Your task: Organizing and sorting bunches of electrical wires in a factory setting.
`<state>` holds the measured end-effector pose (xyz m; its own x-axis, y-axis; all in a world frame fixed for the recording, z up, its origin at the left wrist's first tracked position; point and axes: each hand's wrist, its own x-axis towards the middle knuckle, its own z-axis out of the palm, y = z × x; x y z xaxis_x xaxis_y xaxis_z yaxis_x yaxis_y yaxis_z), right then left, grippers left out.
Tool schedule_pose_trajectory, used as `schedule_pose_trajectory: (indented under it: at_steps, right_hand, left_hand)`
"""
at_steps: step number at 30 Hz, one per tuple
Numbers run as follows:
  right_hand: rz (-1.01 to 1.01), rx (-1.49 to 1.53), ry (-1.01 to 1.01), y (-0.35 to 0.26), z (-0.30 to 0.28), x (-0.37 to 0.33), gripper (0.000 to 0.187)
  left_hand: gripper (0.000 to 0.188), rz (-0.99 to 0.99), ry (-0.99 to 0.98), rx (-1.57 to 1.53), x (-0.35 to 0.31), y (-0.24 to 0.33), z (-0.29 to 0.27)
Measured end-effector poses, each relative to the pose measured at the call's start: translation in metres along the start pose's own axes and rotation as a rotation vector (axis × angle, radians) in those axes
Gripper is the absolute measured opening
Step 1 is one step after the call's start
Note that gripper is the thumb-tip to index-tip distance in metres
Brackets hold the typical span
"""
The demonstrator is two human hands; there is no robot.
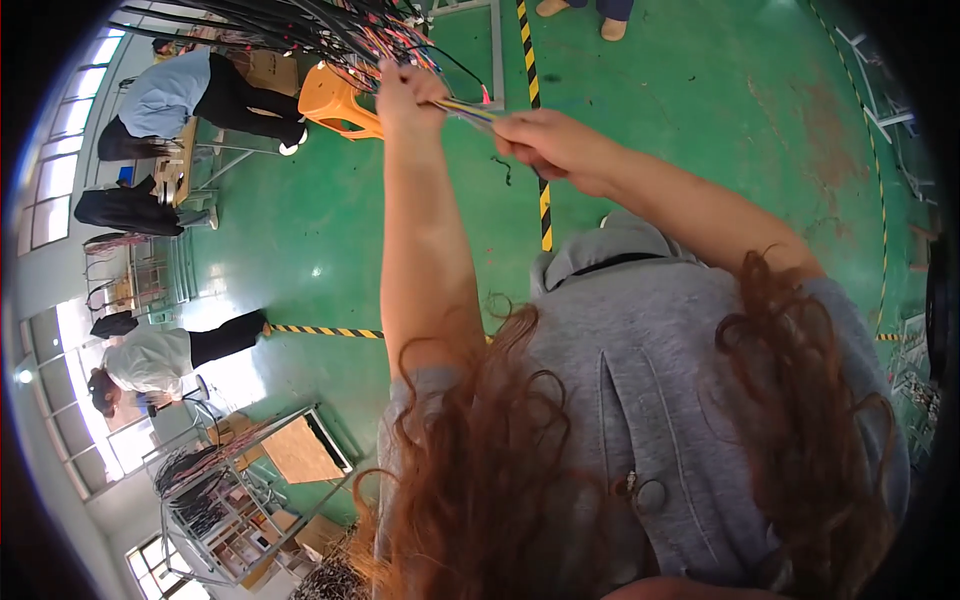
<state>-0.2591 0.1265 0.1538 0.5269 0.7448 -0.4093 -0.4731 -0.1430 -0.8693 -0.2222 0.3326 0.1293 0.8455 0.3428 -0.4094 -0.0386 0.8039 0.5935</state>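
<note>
My left hand [410, 92] is closed around a thin bunch of coloured wires [466, 108], with yellow, blue and pale strands showing. The same bunch runs across to my right hand [545, 145], whose fingers are wrapped around its other end. Between the two hands the wires look stretched nearly straight. Just beyond my left hand hangs a thick mass of black cables [310, 35] with many coloured wire ends. What lies inside each fist is hidden by the fingers.
An orange plastic stool [335, 100] stands left of my left hand. A metal frame [496, 50] rises behind the wires. Yellow-black tape [546, 215] marks the green floor [690, 110]. One person [170, 95] bends at a table on the left; another [150, 360] stands farther down.
</note>
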Motion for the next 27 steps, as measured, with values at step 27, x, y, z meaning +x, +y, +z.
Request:
schedule_pose_trajectory:
  at_steps: [27]
  right_hand:
    - [-0.170, -0.002, 0.364, 0.189, -0.037, -0.122, 0.023]
  left_hand:
    - [0.034, -0.136, -0.467, 0.833, -0.135, -0.172, -0.057]
